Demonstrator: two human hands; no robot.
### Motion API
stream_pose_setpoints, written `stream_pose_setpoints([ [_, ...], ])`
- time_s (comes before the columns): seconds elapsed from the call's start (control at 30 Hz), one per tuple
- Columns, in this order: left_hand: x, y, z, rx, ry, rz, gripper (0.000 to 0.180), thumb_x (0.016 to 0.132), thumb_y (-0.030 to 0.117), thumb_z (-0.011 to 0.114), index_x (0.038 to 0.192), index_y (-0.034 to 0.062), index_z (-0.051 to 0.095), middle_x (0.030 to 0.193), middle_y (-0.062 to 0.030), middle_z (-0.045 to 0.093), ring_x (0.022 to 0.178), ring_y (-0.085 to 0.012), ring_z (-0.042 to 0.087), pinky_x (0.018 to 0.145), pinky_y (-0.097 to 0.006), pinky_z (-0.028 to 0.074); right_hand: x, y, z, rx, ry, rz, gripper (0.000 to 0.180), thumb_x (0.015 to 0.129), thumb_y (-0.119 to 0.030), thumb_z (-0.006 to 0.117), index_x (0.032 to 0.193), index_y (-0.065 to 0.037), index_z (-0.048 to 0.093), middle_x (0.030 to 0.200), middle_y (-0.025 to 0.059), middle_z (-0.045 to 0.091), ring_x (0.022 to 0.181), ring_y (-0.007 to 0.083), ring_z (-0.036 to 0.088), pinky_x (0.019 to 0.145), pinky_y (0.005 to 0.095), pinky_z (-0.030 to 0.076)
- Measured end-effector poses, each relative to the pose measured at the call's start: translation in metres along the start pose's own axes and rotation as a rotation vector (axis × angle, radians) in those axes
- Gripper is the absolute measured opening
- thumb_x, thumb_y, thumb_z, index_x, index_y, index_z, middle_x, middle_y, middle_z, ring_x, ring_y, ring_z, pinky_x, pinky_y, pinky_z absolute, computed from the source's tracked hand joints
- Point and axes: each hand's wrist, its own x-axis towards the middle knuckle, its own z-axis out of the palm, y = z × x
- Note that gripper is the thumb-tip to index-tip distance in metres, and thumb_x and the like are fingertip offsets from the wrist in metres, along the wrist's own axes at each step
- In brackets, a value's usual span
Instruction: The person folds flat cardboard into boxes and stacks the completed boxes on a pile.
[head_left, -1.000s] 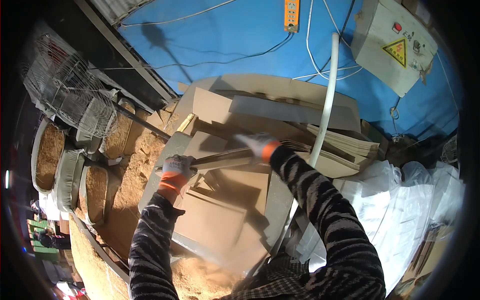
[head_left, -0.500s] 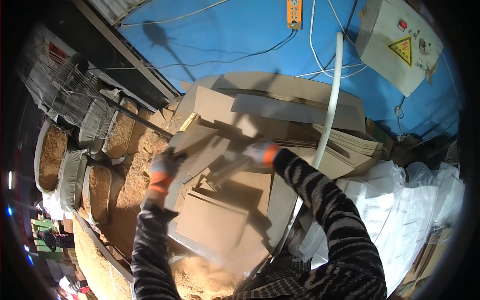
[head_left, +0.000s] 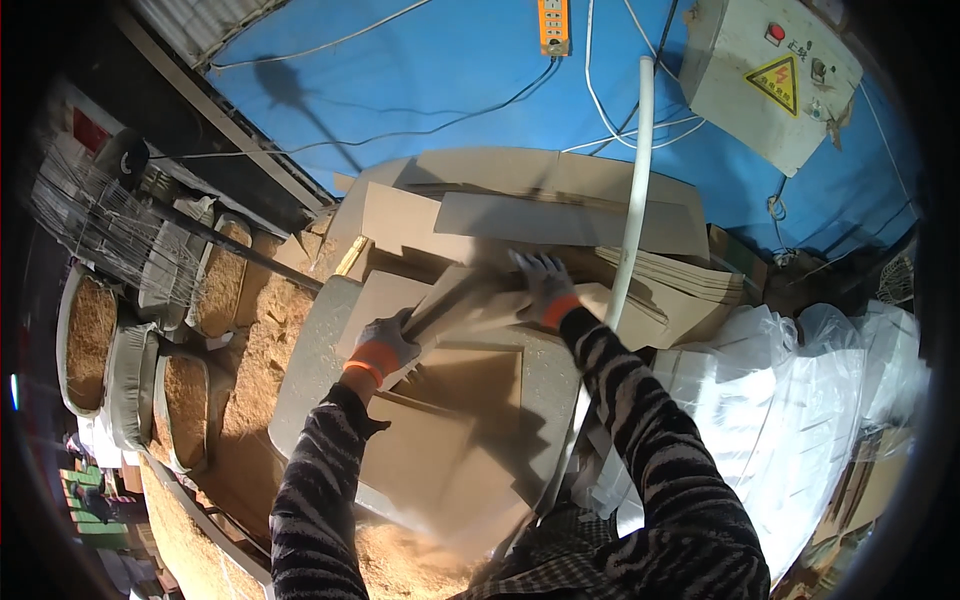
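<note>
Sawdust [head_left: 405, 562] lies nearest me, then loose cardboard sheets [head_left: 418, 438] just this side of my left hand [head_left: 385, 343], which grips a cardboard strip [head_left: 462, 302] running across to my right hand [head_left: 547, 285], its fingers spread wide at the far end, with a blue wall [head_left: 460, 60] beyond both.

Above the cardboard [head_left: 452, 303] is passable; rightward, the white pole [head_left: 636, 180] obstructs.

Blue wall [head_left: 440, 95]: well lit, dark rounded shadow at upper left.
White plastic [head_left: 745, 410]: brightest patch, glare bleaching its folds.
Lower cardboard [head_left: 415, 430]: stepped dark shadow at right, hazy blur toward me.
My left hand [head_left: 388, 343], right hand [head_left: 547, 287]: lit; cardboard strip [head_left: 465, 300] between them smeared.
Outer rim: black, fisheye-bent; left side dim, indistinct.
</note>
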Motion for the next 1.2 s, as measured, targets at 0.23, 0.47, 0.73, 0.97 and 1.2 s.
stream_pose_setpoints([
  [0.23, -0.016, 0.001, -0.028, 0.196, -0.036, 0.142, 0.063, 0.077, 0.026, 0.069, 0.137, 0.0239, 0.052, 0.11, -0.0155, 0.069, 0.103, -0.0345, 0.064, 0.09, -0.042, 0.051, 0.004, 0.066, 0.023, 0.383, -0.081, -0.147, 0.026, 0.075, -0.022, 0.074, 0.101, -0.017, 0.072, 0.103, 0.0056, 0.065, 0.101, 0.0301, 0.06, 0.086, 0.0397, 0.05],
  [0.47, -0.023, -0.021, -0.033, 0.186, -0.038, 0.276, 0.055, 0.084, 0.024, 0.062, 0.138, 0.025, 0.051, 0.119, -0.0122, 0.066, 0.107, -0.0342, 0.062, 0.094, -0.041, 0.049, 0.001, 0.064, 0.021, 0.473, -0.013, -0.332, 0.025, 0.073, -0.026, 0.076, 0.096, -0.016, 0.073, 0.104, 0.0059, 0.068, 0.101, 0.0286, 0.061, 0.089, 0.0414, 0.047],
  [0.73, -0.048, -0.009, -0.07, 0.215, 0.245, 0.434, 0.057, 0.082, 0.015, 0.068, 0.137, 0.0218, 0.052, 0.123, -0.0089, 0.063, 0.106, -0.0288, 0.063, 0.091, -0.036, 0.051, -0.008, 0.03, -0.016, 0.372, 0.165, -0.272, 0.031, 0.073, -0.025, 0.076, 0.102, -0.018, 0.07, 0.107, 0.0032, 0.067, 0.099, 0.0271, 0.062, 0.086, 0.0396, 0.05],
  [0.97, -0.173, 0.075, -0.158, 0.383, 0.587, 0.215, 0.064, 0.071, 0.004, 0.067, 0.133, 0.0099, 0.052, 0.116, -0.0154, 0.065, 0.097, -0.0317, 0.066, 0.081, -0.037, 0.055, 0.0, -0.073, -0.112, 0.567, 0.506, -0.304, 0.035, 0.074, -0.02, 0.075, 0.105, -0.008, 0.065, 0.106, 0.011, 0.061, 0.094, 0.0323, 0.061, 0.078, 0.0412, 0.053],
  [1.2, -0.29, 0.008, -0.108, 0.166, 0.881, -0.246, 0.069, 0.074, 0.015, 0.076, 0.137, 0.0065, 0.05, 0.11, -0.0203, 0.066, 0.089, -0.0372, 0.066, 0.075, -0.041, 0.053, -0.019, -0.212, -0.212, 0.447, 0.426, -0.529, 0.039, 0.075, -0.022, 0.073, 0.113, -0.017, 0.065, 0.111, 0.0072, 0.06, 0.098, 0.0291, 0.059, 0.081, 0.0431, 0.051],
])
